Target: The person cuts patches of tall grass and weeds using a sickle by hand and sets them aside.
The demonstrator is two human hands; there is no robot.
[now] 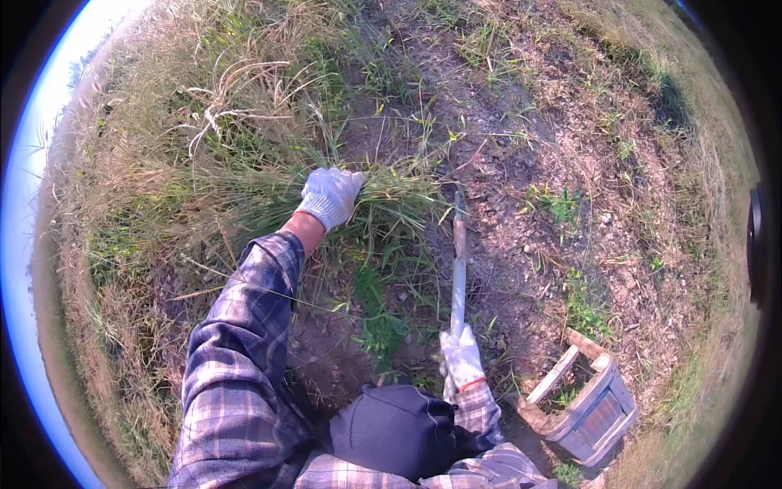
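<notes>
My left hand (333, 194), in a white knit glove, is closed around a bunch of long green and dry grass (397, 191). The stems fan out to both sides of the fist. In my right hand (463, 357), also gloved in white, is the pale handle (458, 293) of a long hand tool. It points away from me, and its brownish far end lies close to the right tips of the grass. The working head is hard to make out, so I cannot tell which tool it is.
A small wooden stool (595, 403) lies tipped over at lower right. Tall dry grass (153, 140) stands to the left. Bare stony soil (507, 244) with scattered weeds (559, 205) runs along the right. Dark cloth (391, 431) bulges at the bottom, between my arms.
</notes>
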